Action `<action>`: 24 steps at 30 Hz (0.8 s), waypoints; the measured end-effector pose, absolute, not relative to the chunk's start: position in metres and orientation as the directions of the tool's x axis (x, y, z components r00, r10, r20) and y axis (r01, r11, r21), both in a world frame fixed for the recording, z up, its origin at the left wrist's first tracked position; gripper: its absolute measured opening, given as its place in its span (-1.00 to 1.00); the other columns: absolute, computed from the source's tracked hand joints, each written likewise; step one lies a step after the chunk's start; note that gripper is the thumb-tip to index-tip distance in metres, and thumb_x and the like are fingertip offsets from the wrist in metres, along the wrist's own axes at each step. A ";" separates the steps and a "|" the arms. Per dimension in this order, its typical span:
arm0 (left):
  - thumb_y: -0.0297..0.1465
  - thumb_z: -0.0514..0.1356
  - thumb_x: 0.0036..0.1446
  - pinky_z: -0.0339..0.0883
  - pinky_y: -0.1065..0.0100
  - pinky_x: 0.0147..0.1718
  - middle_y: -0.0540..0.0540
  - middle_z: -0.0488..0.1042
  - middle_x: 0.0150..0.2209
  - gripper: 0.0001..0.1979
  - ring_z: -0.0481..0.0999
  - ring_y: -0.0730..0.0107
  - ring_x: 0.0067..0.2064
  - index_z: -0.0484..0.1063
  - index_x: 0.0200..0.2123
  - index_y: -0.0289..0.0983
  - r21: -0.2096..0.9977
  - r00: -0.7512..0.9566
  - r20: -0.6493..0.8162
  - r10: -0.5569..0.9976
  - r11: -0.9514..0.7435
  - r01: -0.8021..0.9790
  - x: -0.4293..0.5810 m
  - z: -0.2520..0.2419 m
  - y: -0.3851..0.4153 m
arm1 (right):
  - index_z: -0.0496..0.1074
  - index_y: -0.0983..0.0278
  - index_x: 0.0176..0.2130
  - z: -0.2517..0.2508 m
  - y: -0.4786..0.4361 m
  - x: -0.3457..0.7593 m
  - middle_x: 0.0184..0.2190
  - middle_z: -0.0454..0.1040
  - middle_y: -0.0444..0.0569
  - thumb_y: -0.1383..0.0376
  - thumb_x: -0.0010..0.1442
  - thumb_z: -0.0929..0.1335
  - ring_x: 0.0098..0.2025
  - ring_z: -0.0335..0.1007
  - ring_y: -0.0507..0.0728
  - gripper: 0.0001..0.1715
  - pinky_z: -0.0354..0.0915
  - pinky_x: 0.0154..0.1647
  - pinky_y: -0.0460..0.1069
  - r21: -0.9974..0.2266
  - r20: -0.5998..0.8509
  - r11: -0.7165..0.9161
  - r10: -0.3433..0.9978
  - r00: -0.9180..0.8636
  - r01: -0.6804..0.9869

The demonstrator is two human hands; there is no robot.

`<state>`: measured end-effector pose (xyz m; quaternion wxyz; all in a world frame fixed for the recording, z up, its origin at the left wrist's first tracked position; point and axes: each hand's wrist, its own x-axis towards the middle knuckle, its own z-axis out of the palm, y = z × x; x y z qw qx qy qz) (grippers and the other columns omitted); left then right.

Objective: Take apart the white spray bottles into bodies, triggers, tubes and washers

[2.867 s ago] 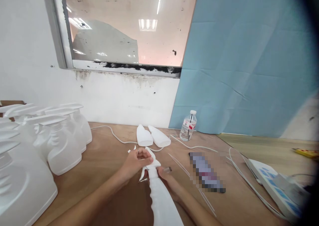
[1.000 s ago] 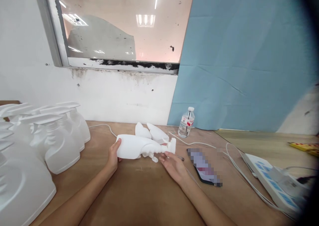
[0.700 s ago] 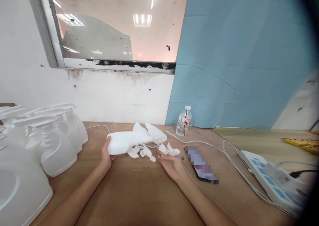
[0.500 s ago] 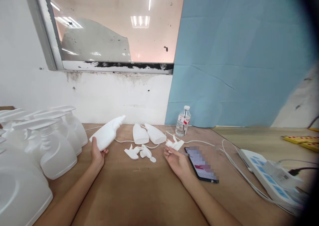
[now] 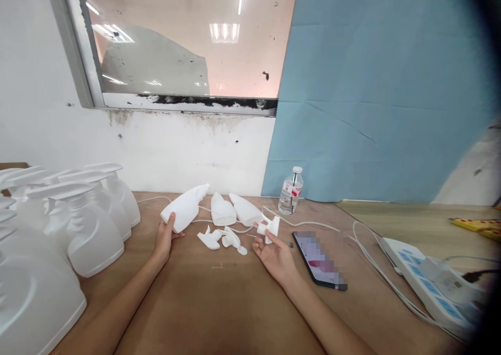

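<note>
My left hand [image 5: 166,237] is closed around the base of a white plastic bottle [image 5: 183,209], which tilts with its neck up to the right. In my right hand [image 5: 276,256] is a white spray trigger head [image 5: 269,228], pinched between thumb and fingers. A thin metal tool [image 5: 288,244] shows beside that hand; whether the fingers also hold it I cannot tell. Two more white bottles, a left one [image 5: 222,211] and a right one [image 5: 246,210], lie between my hands. Loose white trigger heads [image 5: 211,238] lie in front of them.
Several assembled white spray bottles [image 5: 92,235] crowd the left side. A phone [image 5: 319,261] lies right of my right hand, with a water bottle [image 5: 290,192] behind it. A power strip [image 5: 425,279] and its white cable [image 5: 376,263] occupy the right. A wall [image 5: 203,151] bounds the back.
My left hand has brought the white bottle to the right, nearer the lying bottles. The trigger head in my right hand has turned more upright. The view has shifted slightly.
</note>
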<state>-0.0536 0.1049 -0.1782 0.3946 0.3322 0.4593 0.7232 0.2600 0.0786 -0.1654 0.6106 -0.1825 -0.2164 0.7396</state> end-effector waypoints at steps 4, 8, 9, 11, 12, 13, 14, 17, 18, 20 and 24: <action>-0.17 0.24 0.07 0.51 0.39 -0.55 -0.05 0.46 -0.35 -0.56 0.45 0.52 -0.54 0.30 -0.05 -0.29 0.946 -0.446 0.150 0.882 -0.259 -0.193 -0.054 -0.182 0.108 | 0.38 0.23 -0.37 -0.166 0.079 0.260 -0.51 0.44 -0.17 0.43 0.11 0.36 -0.48 0.37 0.01 -0.89 0.40 -0.43 -0.06 -0.538 -0.018 -0.176 0.980 -0.198 -0.824; -0.18 0.26 0.03 0.49 0.37 -0.49 0.07 0.39 -0.54 -0.53 0.43 0.50 -0.57 0.29 -0.07 -0.33 0.972 -0.398 0.162 0.903 -0.216 -0.096 -0.055 -0.187 0.110 | 0.39 0.23 -0.35 -0.168 0.080 0.261 -0.46 0.46 -0.14 0.44 0.12 0.35 -0.47 0.38 0.01 -0.90 0.40 -0.44 -0.06 -0.540 -0.020 -0.174 0.981 -0.195 -0.823; -0.19 0.26 0.02 0.49 0.38 -0.48 0.08 0.38 -0.55 -0.53 0.43 0.49 -0.56 0.29 -0.06 -0.33 0.977 -0.389 0.168 0.906 -0.207 -0.061 -0.055 -0.188 0.111 | 0.39 0.24 -0.35 -0.168 0.080 0.260 -0.45 0.47 -0.14 0.44 0.12 0.36 -0.47 0.38 0.02 -0.90 0.40 -0.43 -0.06 -0.541 -0.019 -0.174 0.981 -0.194 -0.823; -0.22 0.24 0.06 0.47 0.38 -0.45 0.07 0.42 -0.50 -0.55 0.44 0.50 -0.53 0.30 -0.04 -0.32 0.982 -0.376 0.181 0.909 -0.185 0.024 -0.056 -0.191 0.112 | 0.39 0.25 -0.36 -0.168 0.080 0.260 -0.45 0.47 -0.12 0.45 0.11 0.36 -0.47 0.38 0.02 -0.90 0.41 -0.43 -0.06 -0.543 -0.014 -0.169 0.981 -0.193 -0.823; -0.24 0.22 0.09 0.46 0.37 -0.42 0.04 0.45 -0.45 -0.59 0.46 0.49 -0.50 0.31 -0.03 -0.32 0.982 -0.369 0.186 0.911 -0.171 0.074 -0.056 -0.192 0.113 | 0.39 0.25 -0.36 -0.167 0.080 0.260 -0.43 0.48 -0.11 0.45 0.11 0.37 -0.46 0.38 0.02 -0.89 0.42 -0.42 -0.06 -0.543 -0.008 -0.165 0.981 -0.192 -0.823; -0.26 0.20 0.13 0.46 0.35 -0.39 0.00 0.48 -0.38 -0.63 0.47 0.48 -0.46 0.33 -0.04 -0.32 0.980 -0.359 0.191 0.914 -0.154 0.130 -0.056 -0.193 0.114 | 0.40 0.25 -0.33 -0.167 0.079 0.260 -0.39 0.49 -0.10 0.46 0.10 0.37 -0.46 0.38 0.01 -0.88 0.42 -0.42 -0.06 -0.543 0.000 -0.160 0.982 -0.191 -0.824; -0.28 0.18 0.17 0.45 0.32 -0.35 -0.04 0.49 -0.31 -0.67 0.49 0.46 -0.41 0.35 -0.06 -0.33 0.973 -0.346 0.195 0.918 -0.135 0.190 -0.056 -0.194 0.115 | 0.41 0.26 -0.30 -0.166 0.079 0.260 -0.34 0.51 -0.08 0.46 0.10 0.37 -0.45 0.38 0.01 -0.86 0.42 -0.41 -0.07 -0.543 0.008 -0.155 0.982 -0.190 -0.825; -0.31 0.15 0.21 0.43 0.20 -0.21 -0.12 0.47 -0.17 -0.73 0.50 0.34 -0.22 0.38 -0.08 -0.34 0.917 -0.305 0.216 0.927 -0.085 0.390 -0.057 -0.197 0.119 | 0.41 0.26 -0.23 -0.164 0.077 0.259 -0.24 0.51 -0.05 0.48 0.09 0.38 -0.42 0.40 0.00 -0.79 0.43 -0.40 -0.08 -0.547 0.033 -0.143 0.981 -0.192 -0.825; -0.31 0.15 0.21 0.40 0.15 -0.15 -0.13 0.45 -0.12 -0.73 0.48 0.30 -0.16 0.38 -0.08 -0.34 0.886 -0.295 0.231 0.927 -0.075 0.458 -0.057 -0.198 0.119 | 0.42 0.26 -0.22 -0.163 0.077 0.259 -0.24 0.51 -0.06 0.48 0.08 0.38 -0.41 0.40 0.00 -0.77 0.44 -0.40 -0.09 -0.550 0.039 -0.141 0.980 -0.194 -0.823; -0.30 0.17 0.19 0.31 0.05 -0.04 -0.15 0.41 -0.04 -0.71 0.42 0.20 -0.03 0.38 -0.06 -0.33 0.812 -0.275 0.272 0.922 -0.067 0.579 -0.057 -0.199 0.120 | 0.42 0.26 -0.22 -0.163 0.077 0.259 -0.26 0.51 -0.07 0.50 0.05 0.40 -0.37 0.42 0.01 -0.74 0.43 -0.40 -0.12 -0.558 0.049 -0.139 0.979 -0.199 -0.818; -0.31 0.21 0.12 0.10 -0.05 0.10 -0.18 0.34 0.05 -0.66 0.27 0.07 0.12 0.38 -0.04 -0.30 0.671 -0.223 0.339 0.914 -0.069 0.738 -0.051 -0.200 0.117 | 0.42 0.24 -0.20 -0.164 0.076 0.257 -0.30 0.51 -0.09 0.59 -0.04 0.41 -0.32 0.44 0.00 -0.60 0.41 -0.40 -0.17 -0.589 0.049 -0.166 0.970 -0.240 -0.791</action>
